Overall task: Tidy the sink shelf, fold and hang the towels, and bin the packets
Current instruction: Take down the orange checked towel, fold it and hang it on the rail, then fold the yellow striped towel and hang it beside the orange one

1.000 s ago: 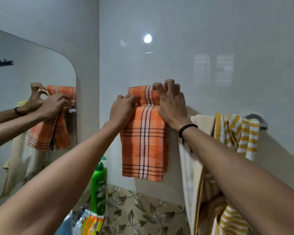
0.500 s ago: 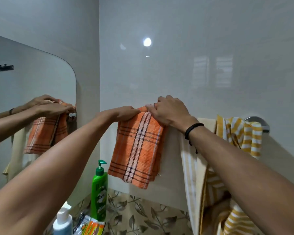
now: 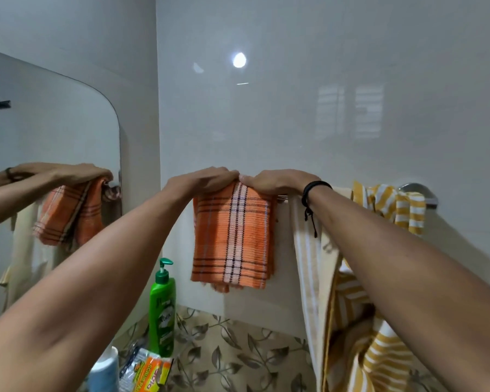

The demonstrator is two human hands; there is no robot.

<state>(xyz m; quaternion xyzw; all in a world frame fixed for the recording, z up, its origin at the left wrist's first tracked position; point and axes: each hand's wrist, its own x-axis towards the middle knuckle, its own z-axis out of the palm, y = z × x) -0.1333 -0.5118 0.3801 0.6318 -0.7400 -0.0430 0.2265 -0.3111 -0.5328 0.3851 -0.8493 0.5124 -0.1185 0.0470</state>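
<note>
A folded orange plaid towel [image 3: 232, 239] hangs straight down over the chrome towel rail [image 3: 417, 192] on the right wall. My left hand [image 3: 201, 179] and my right hand [image 3: 277, 181] lie side by side on the towel's top fold at the rail, fingers curled over it. To the right on the same rail hang a cream striped towel [image 3: 311, 267] and a bunched yellow-and-white striped towel [image 3: 391, 207], partly behind my right forearm. An orange scrub-pad packet [image 3: 150, 372] lies at the bottom left.
A green pump bottle [image 3: 162, 309] stands in the corner on the leaf-patterned surface [image 3: 238, 355]. A white bottle with a blue label [image 3: 105, 372] is beside the packet. The mirror [image 3: 51, 137] on the left wall reflects my hands and the towels.
The orange towel came down from held flat high on the wall to draped over the rail, now hanging straight. Both hands dropped to the rail and the view tilted down.
</note>
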